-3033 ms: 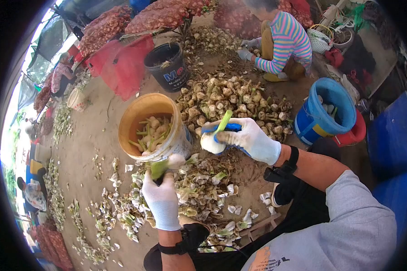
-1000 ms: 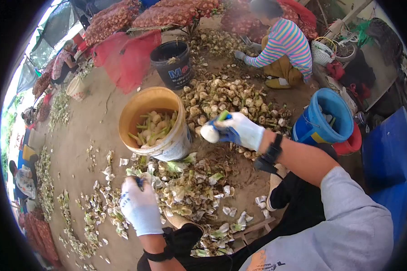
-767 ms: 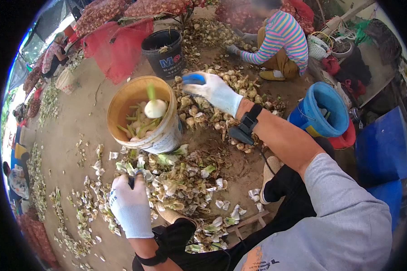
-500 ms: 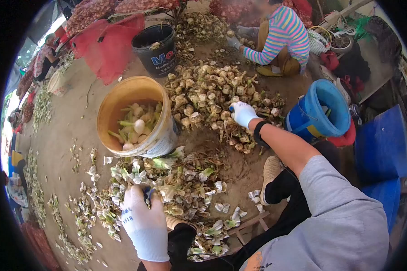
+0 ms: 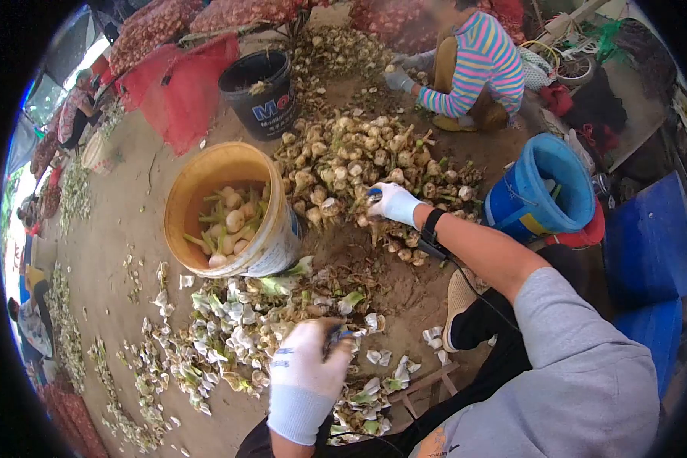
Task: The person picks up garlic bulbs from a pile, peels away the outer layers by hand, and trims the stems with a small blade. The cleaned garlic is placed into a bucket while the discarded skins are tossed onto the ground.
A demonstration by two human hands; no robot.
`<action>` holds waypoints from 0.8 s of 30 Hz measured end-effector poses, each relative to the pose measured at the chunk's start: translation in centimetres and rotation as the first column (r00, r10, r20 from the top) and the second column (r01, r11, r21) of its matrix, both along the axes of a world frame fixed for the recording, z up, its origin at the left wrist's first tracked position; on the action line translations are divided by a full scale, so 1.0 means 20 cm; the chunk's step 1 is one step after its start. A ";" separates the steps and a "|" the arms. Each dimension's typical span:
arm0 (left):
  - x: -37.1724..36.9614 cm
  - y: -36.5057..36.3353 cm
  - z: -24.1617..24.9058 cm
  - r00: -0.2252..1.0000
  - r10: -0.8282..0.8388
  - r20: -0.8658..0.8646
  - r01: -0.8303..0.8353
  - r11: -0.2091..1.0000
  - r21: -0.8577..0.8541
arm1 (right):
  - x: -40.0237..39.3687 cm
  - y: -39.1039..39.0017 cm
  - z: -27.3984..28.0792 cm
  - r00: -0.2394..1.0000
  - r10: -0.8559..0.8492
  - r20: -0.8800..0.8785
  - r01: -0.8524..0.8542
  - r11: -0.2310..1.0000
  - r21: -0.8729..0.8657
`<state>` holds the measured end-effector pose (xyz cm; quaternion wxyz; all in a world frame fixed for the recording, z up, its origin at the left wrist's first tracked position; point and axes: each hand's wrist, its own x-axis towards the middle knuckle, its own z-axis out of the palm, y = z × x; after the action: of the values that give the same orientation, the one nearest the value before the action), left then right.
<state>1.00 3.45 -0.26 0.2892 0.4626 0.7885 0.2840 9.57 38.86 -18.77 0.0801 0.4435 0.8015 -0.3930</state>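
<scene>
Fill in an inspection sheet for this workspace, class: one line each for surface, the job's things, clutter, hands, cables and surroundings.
Surface: bare dirt ground.
Job's things: pile of unpeeled bulbs; yellow bucket holding peeled white bulbs.
Clutter: peelings strewn in front of the bucket.
Hands: both gloved. Right hand reaches into the pile, on a bulb; left hand is closed around a small dark-handled tool, blade hidden.
Cables: thin dark cord running from the right wrist strap.
Surroundings: blue bucket, black bucket, red mesh sacks, a person in a striped top crouching at the pile.
</scene>
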 end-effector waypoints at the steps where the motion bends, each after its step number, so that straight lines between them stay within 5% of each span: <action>1: 0.05 0.03 0.02 0.983 0.006 0.181 -0.004 1.000 -0.013 | 0.01 -0.01 0.06 0.962 -0.169 -0.214 0.099 0.948 -0.302; 2: 0.08 0.04 -0.01 0.986 -0.094 0.139 0.075 0.988 0.137 | 0.02 -0.05 0.12 0.857 -0.371 -0.358 0.101 0.802 -0.588; 6: 0.18 0.12 -0.03 0.968 -0.009 0.251 -0.056 0.967 0.250 | 0.10 -0.37 0.51 0.728 -0.414 -0.546 -0.234 0.598 -0.766; 9: 0.18 0.14 -0.02 0.986 0.079 -0.146 -0.005 0.893 0.450 | 0.21 -0.59 0.70 0.694 -0.208 -0.690 -0.348 0.741 -0.574; 13: 0.22 0.13 -0.07 0.940 0.130 -0.316 0.050 0.863 0.503 | 0.33 -0.73 0.85 0.659 -0.013 -0.752 -0.379 0.858 -0.346; 24: 0.19 0.15 -0.05 0.930 0.193 -0.312 0.012 0.834 0.552 | 0.30 -0.82 0.85 0.539 -0.104 -0.836 -0.396 0.845 -0.360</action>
<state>4.72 6.52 -1.33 -0.0154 0.5304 0.7352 0.4218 15.48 22.51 -1.72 -0.1600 0.0943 0.6429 -0.7431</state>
